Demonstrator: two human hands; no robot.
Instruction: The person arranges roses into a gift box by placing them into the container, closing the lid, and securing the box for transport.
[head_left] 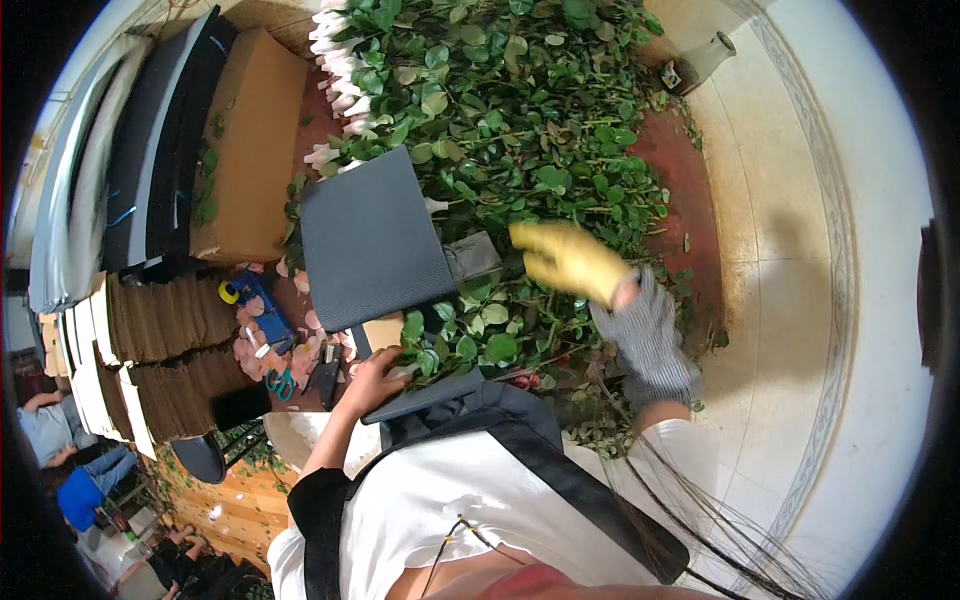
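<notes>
My left hand (378, 382), bare, lies at the left end of a dark corrugated sheet (425, 393) close to my body, its fingers stretched against rose leaves and apart. Leafy rose stems (495, 345) lie on this sheet. My right hand (570, 262), in a yellow glove with a grey knitted sleeve above it, hovers over the stems, slightly blurred. Its fingers point left, apart, and nothing shows in them. Left of the glove, a second dark corrugated sheet (375, 240) lies tilted over the flowers, with a grey translucent piece (472, 257) at its right edge.
A large heap of roses (520, 110) with pale pink blooms covers the red-brown table (680, 180). Left are a cardboard box (245, 140), stacked brown cardboard (165, 320), teal scissors (281, 384), a blue tool (264, 308) and loose petals. A glass jar (700, 65) stands far right. Other people sit lower left.
</notes>
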